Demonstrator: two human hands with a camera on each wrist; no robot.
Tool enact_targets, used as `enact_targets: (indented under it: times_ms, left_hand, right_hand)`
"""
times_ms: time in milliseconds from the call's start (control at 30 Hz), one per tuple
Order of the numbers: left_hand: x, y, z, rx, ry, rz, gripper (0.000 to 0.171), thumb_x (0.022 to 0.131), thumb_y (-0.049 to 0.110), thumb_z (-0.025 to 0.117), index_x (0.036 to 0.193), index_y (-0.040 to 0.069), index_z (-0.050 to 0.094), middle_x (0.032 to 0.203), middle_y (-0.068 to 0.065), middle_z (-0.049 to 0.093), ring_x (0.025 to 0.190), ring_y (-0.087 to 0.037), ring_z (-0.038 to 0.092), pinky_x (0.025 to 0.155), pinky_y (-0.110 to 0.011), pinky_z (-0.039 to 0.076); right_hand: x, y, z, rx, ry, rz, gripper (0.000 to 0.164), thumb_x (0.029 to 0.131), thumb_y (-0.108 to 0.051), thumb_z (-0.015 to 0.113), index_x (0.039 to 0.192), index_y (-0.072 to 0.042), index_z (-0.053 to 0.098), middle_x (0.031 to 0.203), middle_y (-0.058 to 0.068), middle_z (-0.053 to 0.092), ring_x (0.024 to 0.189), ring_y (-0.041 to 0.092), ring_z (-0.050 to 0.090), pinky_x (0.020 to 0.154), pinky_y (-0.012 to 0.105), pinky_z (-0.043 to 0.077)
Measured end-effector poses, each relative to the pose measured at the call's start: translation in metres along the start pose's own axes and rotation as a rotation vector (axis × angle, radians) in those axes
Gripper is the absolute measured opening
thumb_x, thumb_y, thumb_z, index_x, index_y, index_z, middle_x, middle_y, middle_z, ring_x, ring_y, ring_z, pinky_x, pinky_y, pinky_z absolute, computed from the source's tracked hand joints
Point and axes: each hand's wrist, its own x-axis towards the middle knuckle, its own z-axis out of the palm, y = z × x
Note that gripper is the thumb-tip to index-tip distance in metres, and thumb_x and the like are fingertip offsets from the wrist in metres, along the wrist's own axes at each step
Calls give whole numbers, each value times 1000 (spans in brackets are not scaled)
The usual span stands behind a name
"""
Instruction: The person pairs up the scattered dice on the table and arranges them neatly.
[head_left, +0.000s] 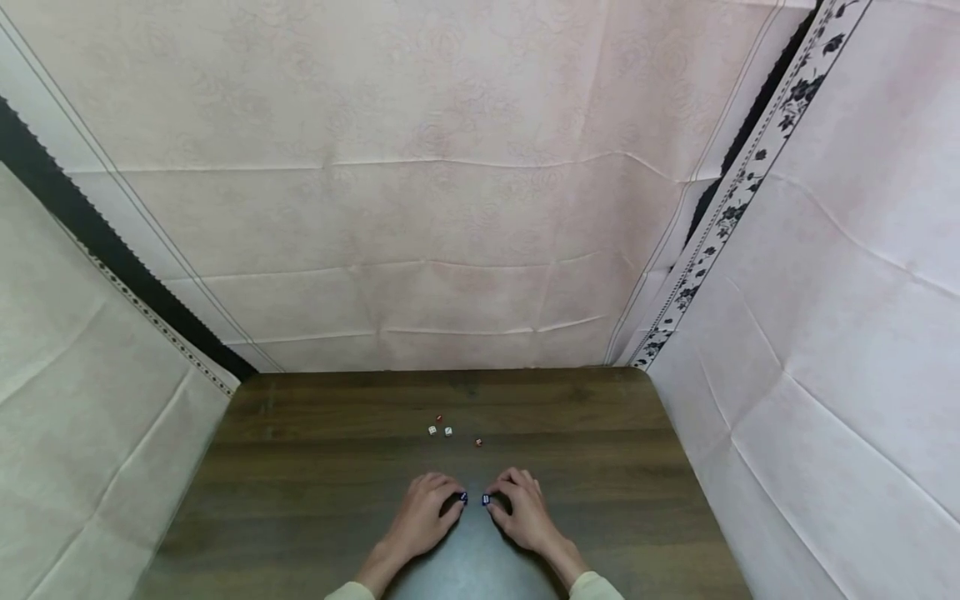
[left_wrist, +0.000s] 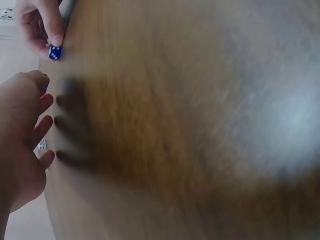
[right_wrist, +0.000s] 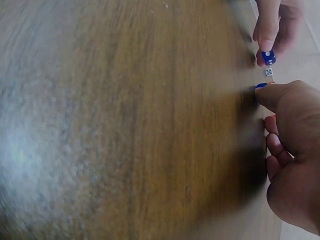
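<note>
Between thumb and fingertips my left hand (head_left: 426, 514) pinches a blue die (head_left: 463, 497) with white pips. Facing it across a small gap, my right hand (head_left: 525, 512) pinches a second blue die (head_left: 486, 499). The right hand's die (left_wrist: 55, 52) shows well in the left wrist view, and the left hand's die (right_wrist: 268, 57) in the right wrist view. Beyond the hands lie two white dice, one on the left (head_left: 432, 430) and one on the right (head_left: 448, 432). Two small red dice lie near them, one farther back (head_left: 439, 417), one to the right (head_left: 478, 442).
The dark wooden table (head_left: 300, 467) carries everything. A pale cloth (head_left: 465, 208) hangs behind its far edge, with more cloth at the left (head_left: 90, 400) and the right (head_left: 840, 350). Light reflects off the table's near middle.
</note>
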Motion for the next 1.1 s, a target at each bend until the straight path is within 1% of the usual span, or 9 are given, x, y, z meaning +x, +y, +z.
enact_targets:
  times_ms: [167, 333, 600, 833, 1100]
  left_hand:
    - [-2, 3, 5, 5, 3, 18, 11, 98, 21, 88, 109, 20, 85, 115, 6, 83, 115, -18, 74, 103, -56, 59]
    - [0, 8, 10, -11, -32, -16, 10, 100, 21, 86, 110, 20, 85, 117, 6, 82, 117, -20, 74, 105, -59, 58]
    - [5, 14, 19, -11, -9, -33, 10, 99, 19, 88, 108, 19, 86, 116, 4, 81, 117, -22, 72, 107, -61, 56]
    - [7, 17, 22, -14, -28, -50, 8, 99, 19, 87, 107, 20, 85, 118, 5, 80, 118, -22, 71, 109, -61, 54]
    - [9, 19, 25, 3, -7, -41, 9, 99, 18, 88, 108, 19, 86, 120, 4, 79, 119, -22, 70, 110, -60, 53]
  right_hand:
    - [0, 3, 2, 3, -16, 10, 15, 97, -16, 90, 111, -19, 86, 113, -7, 68, 105, 11, 56, 88, 33, 40]
    - [-1, 5, 2, 16, -35, 27, 14, 99, -18, 89, 112, -21, 85, 114, -8, 68, 105, 11, 55, 89, 34, 40]
    - [-1, 5, 2, -3, 1, -21, 16, 96, -16, 91, 111, -20, 85, 113, -5, 69, 103, 12, 56, 86, 34, 40]
    - [0, 4, 2, 20, -17, 19, 14, 98, -16, 90, 110, -21, 85, 113, -6, 69, 103, 12, 56, 86, 33, 39]
    - [0, 5, 3, 23, -20, 32, 15, 97, -15, 91, 110, -21, 85, 113, -7, 69, 104, 12, 56, 86, 33, 39]
